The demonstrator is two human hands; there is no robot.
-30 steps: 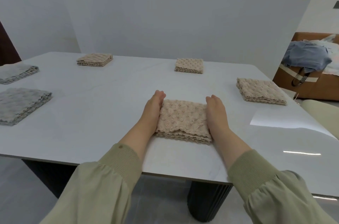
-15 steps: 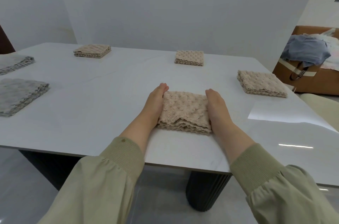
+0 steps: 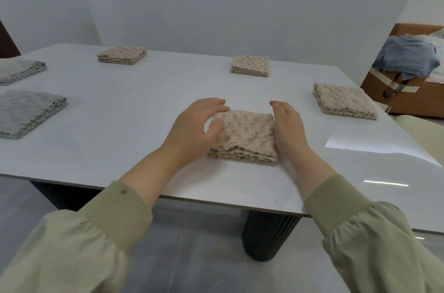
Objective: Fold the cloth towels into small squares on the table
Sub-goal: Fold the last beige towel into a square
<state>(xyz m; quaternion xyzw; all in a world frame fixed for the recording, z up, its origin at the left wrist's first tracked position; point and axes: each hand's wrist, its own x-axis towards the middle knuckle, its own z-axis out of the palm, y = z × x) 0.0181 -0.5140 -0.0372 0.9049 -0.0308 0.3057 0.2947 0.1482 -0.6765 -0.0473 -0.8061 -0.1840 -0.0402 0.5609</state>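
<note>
**A:** From the head camera, what differs from half a second ago?

**B:** Both hands then pressed the sides of the beige knobbly folded cloth towel (image 3: 247,139). Now the left hand (image 3: 192,124) has lifted, blurred, over its left edge.

**A:** How do the hands lie?

**B:** The left hand's fingers are loosely spread and hold nothing. The right hand (image 3: 287,127) stands on edge, fingers straight, against the towel's right side. The towel lies between them, near the front edge of the glossy white table (image 3: 144,112).

**A:** And around it?

**B:** Three folded beige towels (image 3: 343,101) lie well apart farther back and two folded grey towels (image 3: 26,112) on the left. Behind is a white wall (image 3: 216,4), and at the right a brown sofa (image 3: 420,100) with blue clothing (image 3: 406,57).
</note>
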